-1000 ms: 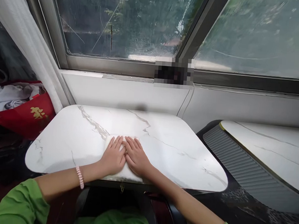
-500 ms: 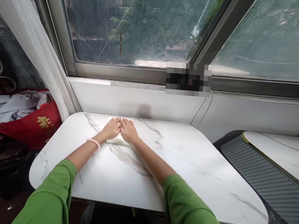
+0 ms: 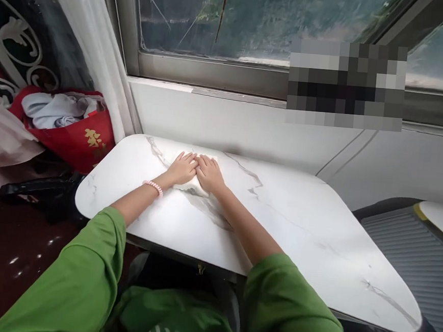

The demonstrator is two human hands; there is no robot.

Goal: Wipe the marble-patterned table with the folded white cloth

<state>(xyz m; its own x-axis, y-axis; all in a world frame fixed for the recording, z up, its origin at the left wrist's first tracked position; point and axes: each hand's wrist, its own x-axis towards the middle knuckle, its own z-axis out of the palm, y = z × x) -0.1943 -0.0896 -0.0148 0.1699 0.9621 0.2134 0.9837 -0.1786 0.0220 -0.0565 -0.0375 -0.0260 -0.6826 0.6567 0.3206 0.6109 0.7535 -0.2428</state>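
Observation:
A white cloth point(image 3: 194, 187) lies on the white marble-patterned tabletop point(image 3: 298, 208), toward its far edge. My left hand point(image 3: 183, 168) rests flat on the cloth, fingers stretched forward. Beside it my right hand point(image 3: 209, 173) is flat on the cloth too, and the fingers of both hands touch in the middle. Most of the cloth is hidden under the palms; its near edge is rumpled. A pink-and-white beaded bracelet point(image 3: 154, 187) circles my left wrist.
Behind the table stand a white wall point(image 3: 225, 120) and a window. On the left are a red bag point(image 3: 76, 139) stuffed with pale cloth and a white curtain point(image 3: 96, 48). A grey ribbed surface point(image 3: 410, 252) lies at the right. A patch by the window is pixelated.
My view has tilted down and turned left, so the table appears shifted right and higher. Both hands stay flat on the cloth, in about the same spot.

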